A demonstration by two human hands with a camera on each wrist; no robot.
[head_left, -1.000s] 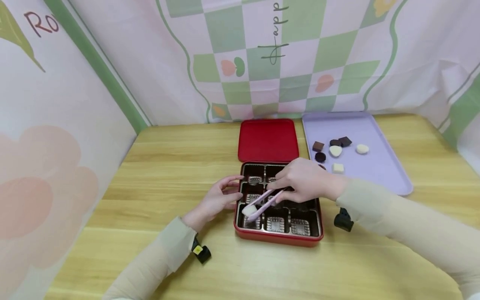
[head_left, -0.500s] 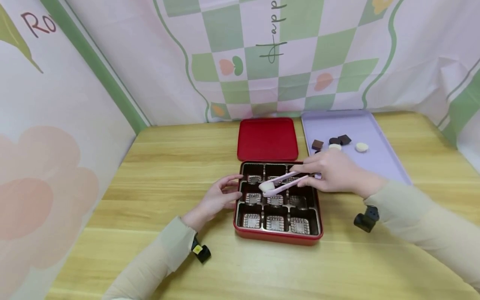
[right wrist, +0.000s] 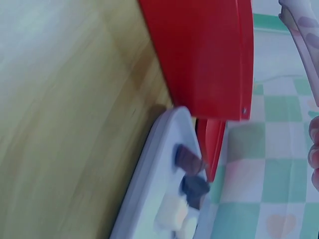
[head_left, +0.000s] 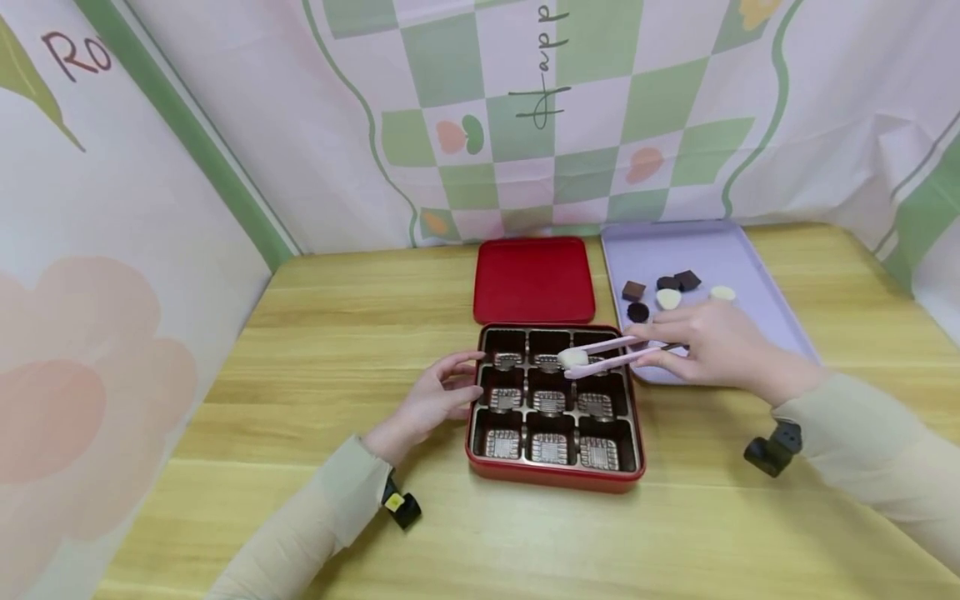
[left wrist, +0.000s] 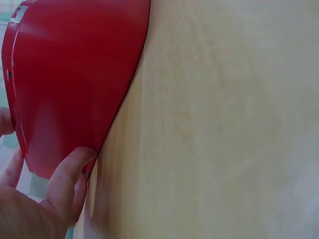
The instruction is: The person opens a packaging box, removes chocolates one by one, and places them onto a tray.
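Observation:
In the head view, my right hand (head_left: 708,346) holds a pair of pale pink tongs (head_left: 615,360). Their tips pinch a small white chocolate (head_left: 573,358) above the back row of a red tin (head_left: 557,477). A dark plastic insert (head_left: 551,425) divides the tin into several compartments, and no chocolate shows in those I can see. My left hand (head_left: 435,396) rests against the tin's left side, fingertips at the rim; the left wrist view has its fingers touching the red wall (left wrist: 75,89). A sliver of the tongs (right wrist: 304,45) appears in the right wrist view.
A lilac tray (head_left: 675,242) at the back right bears several dark and white chocolates, partly covered by my right hand. The red lid (head_left: 534,279) lies behind the tin on the wooden table (head_left: 360,317). A patterned cloth (head_left: 517,183) hangs behind.
My right hand has carried the tongs and white chocolate rightward and back, from over the tin's front left compartment to its back right area. The left hand stays in place.

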